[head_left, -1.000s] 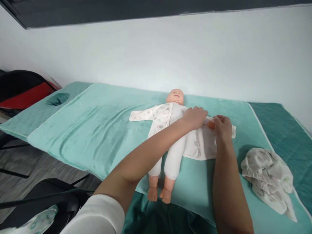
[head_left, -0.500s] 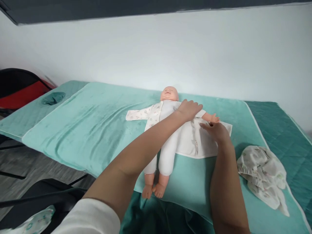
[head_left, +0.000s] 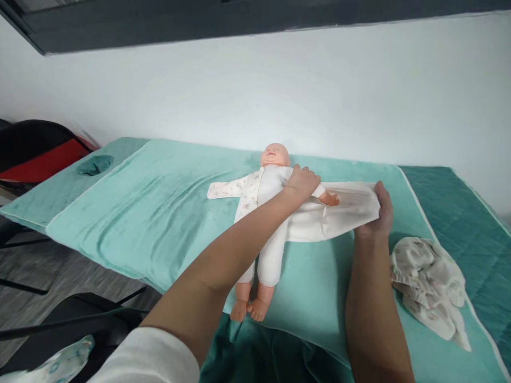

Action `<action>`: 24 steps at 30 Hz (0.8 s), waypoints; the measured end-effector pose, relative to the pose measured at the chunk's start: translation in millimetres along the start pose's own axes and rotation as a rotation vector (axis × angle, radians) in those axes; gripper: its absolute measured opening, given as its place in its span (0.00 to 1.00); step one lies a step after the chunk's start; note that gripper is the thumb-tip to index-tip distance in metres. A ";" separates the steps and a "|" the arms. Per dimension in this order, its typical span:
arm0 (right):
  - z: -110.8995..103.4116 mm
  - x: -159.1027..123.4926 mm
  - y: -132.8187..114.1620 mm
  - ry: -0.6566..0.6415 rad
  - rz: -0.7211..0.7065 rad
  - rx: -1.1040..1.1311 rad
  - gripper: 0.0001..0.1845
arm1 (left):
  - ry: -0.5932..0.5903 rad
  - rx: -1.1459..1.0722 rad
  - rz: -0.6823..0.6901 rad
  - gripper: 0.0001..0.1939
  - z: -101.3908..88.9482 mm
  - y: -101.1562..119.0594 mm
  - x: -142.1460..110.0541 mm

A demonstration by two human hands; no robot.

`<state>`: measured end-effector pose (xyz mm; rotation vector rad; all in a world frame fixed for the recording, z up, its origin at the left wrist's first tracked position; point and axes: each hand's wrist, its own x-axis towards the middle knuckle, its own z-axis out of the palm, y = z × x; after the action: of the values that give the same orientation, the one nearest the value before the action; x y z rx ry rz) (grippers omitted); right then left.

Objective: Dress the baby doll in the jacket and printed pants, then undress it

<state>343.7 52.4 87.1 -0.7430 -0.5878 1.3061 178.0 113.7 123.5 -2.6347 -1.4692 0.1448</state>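
Note:
A baby doll (head_left: 275,155) lies on its back, its head toward the wall. One of its arms is in the sleeve of a white patterned baby shirt (head_left: 249,190), which lies open around it. My left hand (head_left: 303,182) is closed over the doll's upper arm on the right side; its fingertips are partly hidden. That arm's small hand (head_left: 329,199) lies over the shirt's other half. My right hand (head_left: 377,215) grips the far edge of that half, pulling it out flat to the right, with the thumb and fingers around the cloth.
A crumpled patterned cloth garment (head_left: 431,290) lies at the right. The padded bed (head_left: 159,213) carries a light green cover and has a face hole (head_left: 95,165) at its left end. Black chairs (head_left: 80,324) stand to the left, and a white wall (head_left: 239,96) rises behind.
My right hand has moved right, away from the doll's hand, stretching the shirt's loose half outward. The doll's forearm has come down and inward slightly. My left hand stays on its upper arm.

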 end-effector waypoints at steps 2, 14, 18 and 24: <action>12.6 -7.4 7.7 -0.064 0.043 0.011 0.20 | 0.015 -0.020 -0.024 0.17 4.9 3.9 1.7; 46.5 -40.1 39.0 -0.639 0.134 -0.343 0.23 | 0.375 -0.825 0.272 0.07 -1.0 -66.3 -25.5; 48.2 -42.6 43.1 -0.741 0.136 -0.456 0.23 | 0.517 -0.771 -0.004 0.12 12.1 -92.2 -49.7; 45.2 -43.5 45.5 -0.659 0.134 -0.473 0.21 | 0.692 -0.773 -0.251 0.09 38.8 -92.2 -98.0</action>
<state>273.1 20.9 82.3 -0.7311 -1.4326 1.5605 43.7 80.7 101.6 -2.4556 -1.7497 -1.4539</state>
